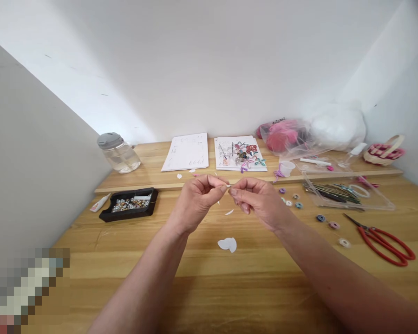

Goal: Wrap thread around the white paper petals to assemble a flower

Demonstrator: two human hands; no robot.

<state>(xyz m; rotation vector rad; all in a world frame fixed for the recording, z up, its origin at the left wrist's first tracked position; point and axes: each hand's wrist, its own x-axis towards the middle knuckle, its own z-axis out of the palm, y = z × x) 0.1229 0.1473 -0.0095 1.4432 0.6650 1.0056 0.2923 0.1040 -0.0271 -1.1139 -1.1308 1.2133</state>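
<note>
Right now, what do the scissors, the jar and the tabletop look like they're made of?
Scissors: dark metal blades, glossy red handles, probably plastic. Jar: see-through body, glass or clear plastic, with a matte grey lid. Tabletop: light wood, grain lines visible, smooth finish.

Your left hand [198, 197] and right hand [259, 199] pinch a tiny white paper piece [229, 186]. Under them you have a matt, grained wooden table [230, 278] with white paper petals [227, 244]. Your scissors [383, 240] pair glossy red plastic handles with dull metal blades. The jar [118, 152] is clear and shiny, the bead tray [129, 204] matt black plastic.
</note>
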